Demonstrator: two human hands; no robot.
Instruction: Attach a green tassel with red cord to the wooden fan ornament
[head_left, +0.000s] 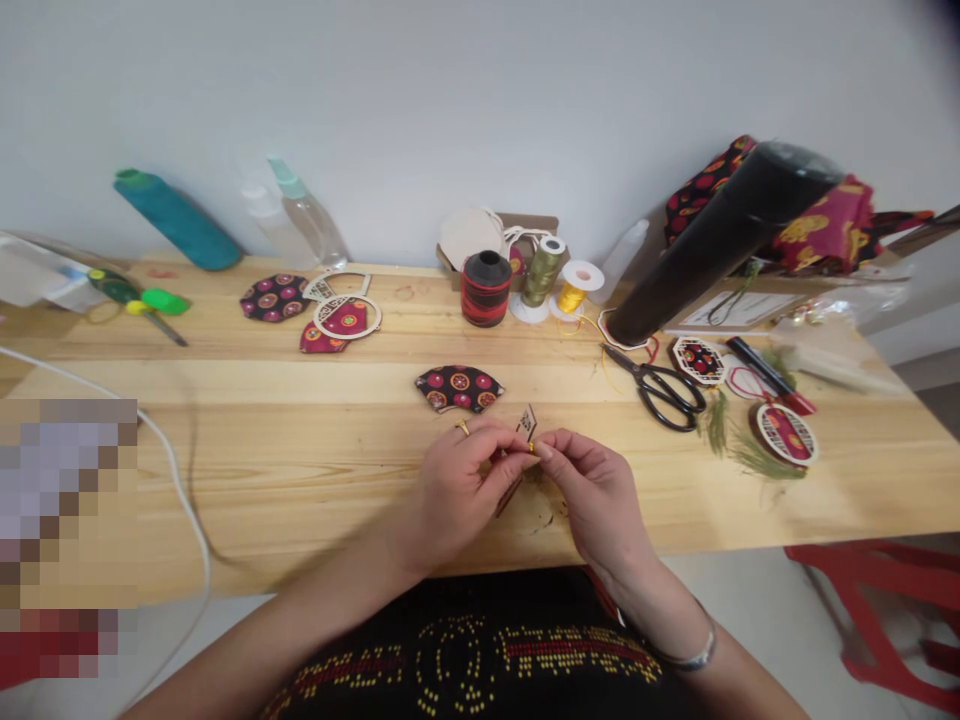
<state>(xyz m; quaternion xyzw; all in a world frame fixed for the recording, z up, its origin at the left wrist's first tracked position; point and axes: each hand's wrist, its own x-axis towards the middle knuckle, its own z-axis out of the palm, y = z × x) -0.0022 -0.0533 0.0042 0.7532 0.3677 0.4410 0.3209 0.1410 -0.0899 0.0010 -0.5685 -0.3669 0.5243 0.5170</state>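
Note:
Close to the table's front edge, my left hand (461, 485) and my right hand (596, 490) meet with their fingertips pinched. My left hand, with a ring on it, holds a thin openwork wooden piece (527, 422) turned nearly edge-on; much of it is hidden behind the fingers. Between the fingertips of both hands is a small yellow piece (532, 448), perhaps thread, too small to make out fully. My right thumb and index finger close on it. Just beyond my hands lies a black fan-shaped fabric piece (460, 388) with a red and orange pattern.
Scissors (664, 390), a black marker (769, 375) and an oval tasselled ornament (784, 435) lie to the right. Thread spools (486, 290) and a black cylinder (712, 240) stand behind. At left are a screwdriver (139, 300), a white cable (176, 480) and fabric pieces (274, 298).

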